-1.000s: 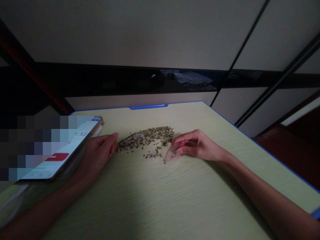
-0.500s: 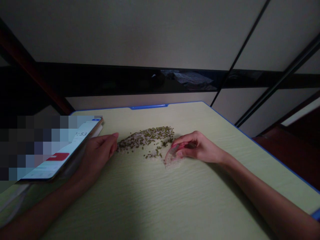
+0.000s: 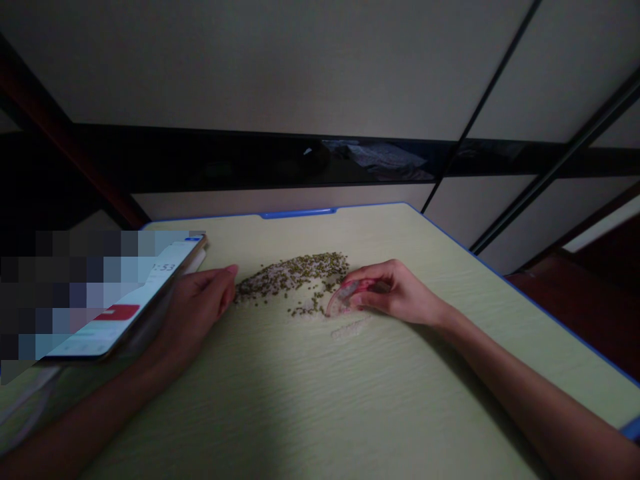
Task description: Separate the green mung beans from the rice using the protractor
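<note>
A long pile of green beans mixed with pale rice-like grains [image 3: 295,275] lies on the table. My right hand [image 3: 393,293] is closed on a clear, red-tinted curved plastic piece [image 3: 339,301], at the right end of the pile; its exact kind I cannot make out. A short strip of pale grains [image 3: 350,328] lies just below that piece, and a few loose beans [image 3: 313,308] sit to its left. At the pile's left end rests my left hand [image 3: 200,307], fingers curled in; whatever they may hold is hidden.
A lit phone or tablet [image 3: 130,310] leans at the left, close behind my left wrist, with a white cable [image 3: 35,407] below it. The pale table [image 3: 310,407] has a blue edge and a blue handle [image 3: 299,213]. Cabinet panels [image 3: 250,67] stand behind it.
My right hand has drawn the plastic piece slightly up and away from the strip of pale grains, which now shows apart from it. My left hand has stayed in place.
</note>
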A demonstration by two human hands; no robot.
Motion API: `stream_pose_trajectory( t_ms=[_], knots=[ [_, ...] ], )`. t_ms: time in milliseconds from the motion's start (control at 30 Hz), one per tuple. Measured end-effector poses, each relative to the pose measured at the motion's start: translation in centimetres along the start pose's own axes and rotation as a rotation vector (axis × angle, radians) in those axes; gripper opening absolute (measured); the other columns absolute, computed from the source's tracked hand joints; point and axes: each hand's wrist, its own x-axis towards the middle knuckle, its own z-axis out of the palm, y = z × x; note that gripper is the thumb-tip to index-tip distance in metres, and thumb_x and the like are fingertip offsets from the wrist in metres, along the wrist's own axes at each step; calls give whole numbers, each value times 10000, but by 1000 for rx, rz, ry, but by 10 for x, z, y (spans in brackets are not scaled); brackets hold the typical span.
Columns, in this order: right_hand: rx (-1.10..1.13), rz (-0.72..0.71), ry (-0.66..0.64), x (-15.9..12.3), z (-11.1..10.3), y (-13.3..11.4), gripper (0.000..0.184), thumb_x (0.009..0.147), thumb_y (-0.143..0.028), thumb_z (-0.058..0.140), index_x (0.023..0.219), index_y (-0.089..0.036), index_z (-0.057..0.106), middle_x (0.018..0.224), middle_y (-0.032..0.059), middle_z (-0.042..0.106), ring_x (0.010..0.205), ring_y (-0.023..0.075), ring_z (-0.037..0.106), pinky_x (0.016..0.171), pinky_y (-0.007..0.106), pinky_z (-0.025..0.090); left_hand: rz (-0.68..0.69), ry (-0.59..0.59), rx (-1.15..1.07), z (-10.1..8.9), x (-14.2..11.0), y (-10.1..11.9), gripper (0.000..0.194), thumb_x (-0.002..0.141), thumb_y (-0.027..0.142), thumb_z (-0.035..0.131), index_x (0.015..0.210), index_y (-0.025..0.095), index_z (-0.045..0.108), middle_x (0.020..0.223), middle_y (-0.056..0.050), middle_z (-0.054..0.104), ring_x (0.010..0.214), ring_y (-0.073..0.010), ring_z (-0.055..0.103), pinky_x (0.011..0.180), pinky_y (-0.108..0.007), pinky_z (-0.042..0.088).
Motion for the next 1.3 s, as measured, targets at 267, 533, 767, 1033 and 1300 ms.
stream_pose_trajectory(
  t_ms=[267, 533, 767, 1033, 1300],
  knots=[
    [-52, 17, 57, 2, 2, -1, 285, 676, -239, 620, 900, -74, 678, 612, 42, 603, 541, 111, 511, 511, 230, 409, -5, 13, 26, -1, -1, 1, 426, 741, 400, 414, 366, 208, 351, 326, 68, 325, 369, -92, 315, 455, -252, 252],
    [-47, 17, 63, 3, 5, -1, 259, 678, -202, 618, 904, -96, 685, 636, 38, 619, 552, 109, 507, 523, 227, 405, 28, 7, 15, 0, 1, -5, 433, 749, 407, 419, 371, 206, 354, 339, 69, 331, 378, -93, 316, 463, -256, 255],
    [-80, 10, 99, 3, 5, -1, 268, 678, -195, 611, 909, -76, 675, 662, 51, 636, 555, 107, 505, 518, 224, 411, 9, 9, 26, 0, 0, -2, 431, 751, 394, 418, 370, 204, 349, 331, 70, 318, 373, -91, 310, 462, -253, 253],
    [-35, 0, 109, 5, 9, 0, 284, 670, -162, 600, 930, -69, 665, 699, 56, 659, 578, 117, 548, 557, 238, 442, 15, 18, 13, 0, 1, -2, 426, 739, 401, 424, 365, 209, 352, 334, 68, 329, 372, -94, 316, 459, -257, 256],
    [-61, 15, 125, 5, 7, 2, 285, 689, -190, 590, 931, -59, 659, 680, 69, 655, 560, 121, 552, 521, 234, 434, 1, 18, 8, 0, 0, -3, 426, 732, 408, 425, 362, 208, 358, 331, 68, 330, 367, -92, 314, 447, -253, 250]
  ],
)
